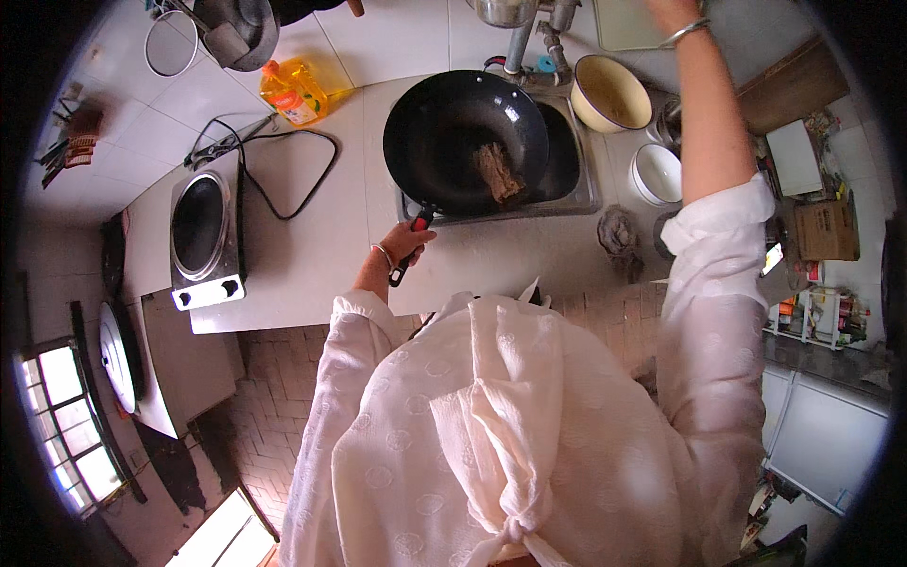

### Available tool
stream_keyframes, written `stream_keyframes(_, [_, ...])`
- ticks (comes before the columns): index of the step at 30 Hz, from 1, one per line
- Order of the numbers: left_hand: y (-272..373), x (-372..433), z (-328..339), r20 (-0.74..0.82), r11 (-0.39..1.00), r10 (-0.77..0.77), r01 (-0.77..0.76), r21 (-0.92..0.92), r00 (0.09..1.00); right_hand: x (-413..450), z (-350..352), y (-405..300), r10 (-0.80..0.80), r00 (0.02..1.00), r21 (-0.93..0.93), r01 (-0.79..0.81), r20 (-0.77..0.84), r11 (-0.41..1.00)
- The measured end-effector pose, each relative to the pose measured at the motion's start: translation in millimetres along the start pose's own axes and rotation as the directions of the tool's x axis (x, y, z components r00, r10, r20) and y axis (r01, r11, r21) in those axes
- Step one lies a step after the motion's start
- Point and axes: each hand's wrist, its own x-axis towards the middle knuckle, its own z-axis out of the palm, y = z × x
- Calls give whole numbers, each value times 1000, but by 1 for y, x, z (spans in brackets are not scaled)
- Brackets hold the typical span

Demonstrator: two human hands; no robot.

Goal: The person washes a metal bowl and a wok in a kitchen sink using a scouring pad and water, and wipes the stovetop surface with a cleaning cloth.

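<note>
My left hand (404, 244) grips the black and red handle of a black wok (439, 120). The wok rests over the left part of a steel sink (589, 191). Inside it lies a brown bundled-fibre pot brush (498, 172). My right hand (672, 14) is raised past the back of the counter, near a pale panel (623, 25) on the wall. It is blurred, and the picture's top edge cuts off its fingers, so I cannot tell whether it holds anything. A dark round shape (560, 152) shows in the sink beside the wok.
Right of the sink stand a cream enamel basin (611, 92), white bowls (657, 173) and a crumpled grey cloth or scrubber (618, 230). Metal pipework and a tap (553, 53) rise behind. Leftward are an oil bottle (294, 92), a looped black cable (333, 152) and an electric hotplate (202, 227).
</note>
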Motion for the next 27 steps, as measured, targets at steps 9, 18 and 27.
stream_keyframes(9, [6, 0, -5, 65, 993, -69, 75, -91, 996, 6, -4, 21, 119, 992, 111, -115, -34, 987])
stream_keyframes(18, [13, -7, 0, -45, 996, -93, 94, 9, 995, -172, 44, 52, 520, 840, 587, -503, 158, 634])
stream_keyframes(27, [34, -8, 11, -1, 988, -152, 151, -39, 988, -392, 232, 24, 304, 333, -281, -117, 892, 953])
